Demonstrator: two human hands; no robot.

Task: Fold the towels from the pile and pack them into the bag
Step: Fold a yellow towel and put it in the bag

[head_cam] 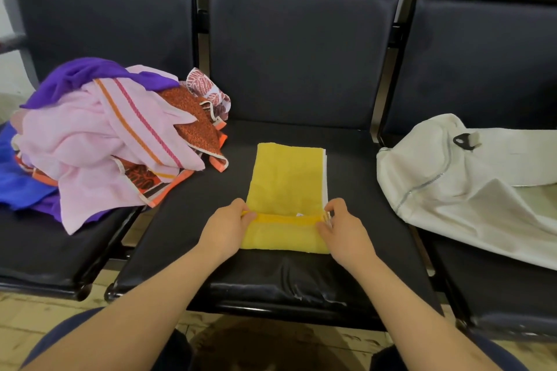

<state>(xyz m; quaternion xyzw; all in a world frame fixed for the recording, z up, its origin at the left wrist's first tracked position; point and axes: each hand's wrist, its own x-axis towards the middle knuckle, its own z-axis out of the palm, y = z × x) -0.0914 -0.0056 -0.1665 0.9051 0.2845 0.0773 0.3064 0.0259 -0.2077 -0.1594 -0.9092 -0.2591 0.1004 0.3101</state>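
Head view: yellow towel [286, 178] flat on middle seat [355, 250], near end folded over. Left hand [229, 227] and right hand [343, 229] each pinch a corner of that folded edge. Towel pile [105, 135] on left seat, white bag [467, 190] on right seat.

Legible text: none | small white tag [300, 214] on folded yellow terry towel [286, 178]: too small to read | dark pull tab [462, 141] on off-white fabric bag [452, 178]: no marking can be made out
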